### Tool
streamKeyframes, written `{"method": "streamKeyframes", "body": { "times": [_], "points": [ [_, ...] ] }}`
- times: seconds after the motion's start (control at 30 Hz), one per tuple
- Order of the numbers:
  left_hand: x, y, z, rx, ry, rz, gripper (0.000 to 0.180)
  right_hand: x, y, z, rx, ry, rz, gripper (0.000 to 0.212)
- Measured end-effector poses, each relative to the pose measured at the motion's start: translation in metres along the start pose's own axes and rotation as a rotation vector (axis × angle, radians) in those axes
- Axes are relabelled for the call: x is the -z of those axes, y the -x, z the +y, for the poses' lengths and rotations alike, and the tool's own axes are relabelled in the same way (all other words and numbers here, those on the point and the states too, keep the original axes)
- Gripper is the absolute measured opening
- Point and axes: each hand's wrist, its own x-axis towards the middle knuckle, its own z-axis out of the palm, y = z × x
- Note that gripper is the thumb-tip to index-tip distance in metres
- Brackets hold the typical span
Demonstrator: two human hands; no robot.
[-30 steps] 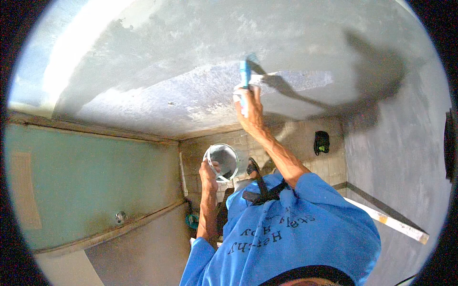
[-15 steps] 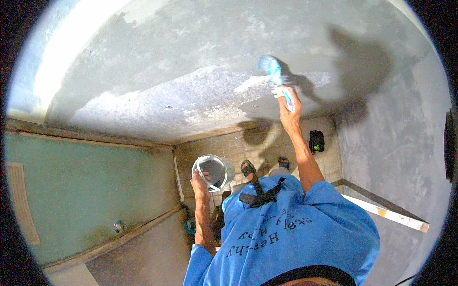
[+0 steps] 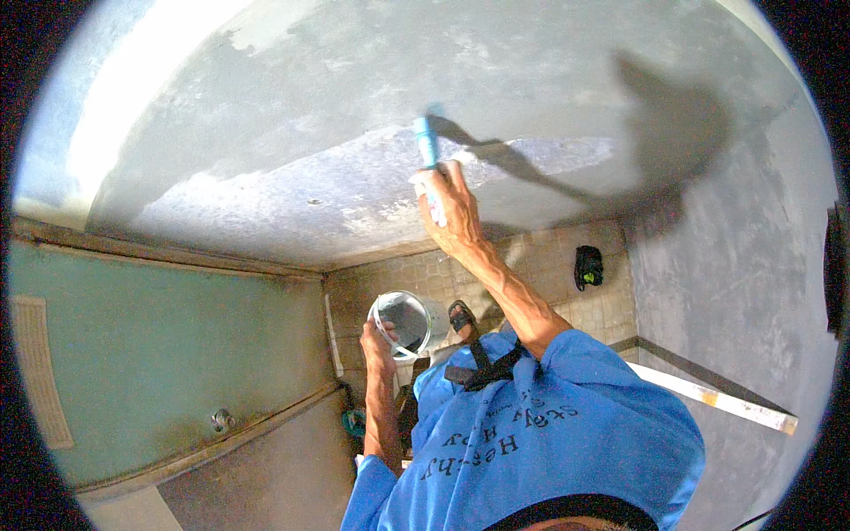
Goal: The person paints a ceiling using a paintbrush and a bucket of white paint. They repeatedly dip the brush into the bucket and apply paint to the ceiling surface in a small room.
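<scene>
While I look down through the head view from far off, the right hand (image 3: 454, 209) reaches out toward the far wall (image 3: 496, 62), its fingers wrapped around the handle of a blue brush (image 3: 426, 143). The bristles point away from the wearer, which I take to be for reach, since the arm is well extended. That bristle end is blurred, near the upper edge of a pale patch (image 3: 301, 196) amid darker grey; I cannot tell whether it presses on the wall. To the left and nearer, the left hand (image 3: 379, 347) grasps a white bucket (image 3: 436, 320) at its left rim, fingers hooked over into the mouth beside the strap. I judge that this grip holds the mouth upward, within easy reach of the brush. What lies inside I cannot make out clearly. A sandalled foot (image 3: 461, 320) stands just right of the bucket on the tiled floor (image 3: 553, 257); farther right lies a black object (image 3: 588, 268), perhaps put there to be clear of the feet.
</scene>
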Motion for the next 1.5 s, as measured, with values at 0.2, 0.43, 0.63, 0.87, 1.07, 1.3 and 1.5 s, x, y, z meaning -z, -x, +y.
{"method": "streamKeyframes", "body": {
  "times": [0.2, 0.43, 0.63, 0.87, 1.07, 1.3, 1.5],
  "points": [
    [-0.018, 0.014, 0.015, 0.004, -0.121, -0.009, 0.036, 0.042, -0.016, 0.022, 0.013, -0.342, 0.008, 0.008],
    [-0.016, 0.012, 0.01, 0.011, -0.043, 0.013, 0.034, 0.094, 0.008, 0.069, -0.068, -0.087, 0.298, 0.013],
    [-0.021, 0.019, 0.017, 0.023, -0.07, 0.028, 0.034, 0.076, 0.016, 0.045, -0.011, 0.175, 0.306, 0.026],
    [-0.007, 0.006, 0.003, -0.014, -0.076, 0.024, 0.039, 0.011, 0.038, 0.032, -0.105, -0.147, -0.178, 0.029],
    [0.027, -0.023, -0.027, 0.016, 0.037, -0.064, 0.045, 0.049, 0.03, 0.066, -0.036, -0.22, -0.072, 0.007],
    [0.016, -0.027, -0.022, 0.023, -0.02, -0.105, 0.052, 0.172, 0.045, 0.136, -0.217, -0.074, 0.206, 0.009],
    [0.001, -0.011, -0.009, 0.001, -0.049, -0.062, 0.048, 0.19, 0.042, 0.136, -0.214, 0.055, 0.485, 0.008]
  ]
}}
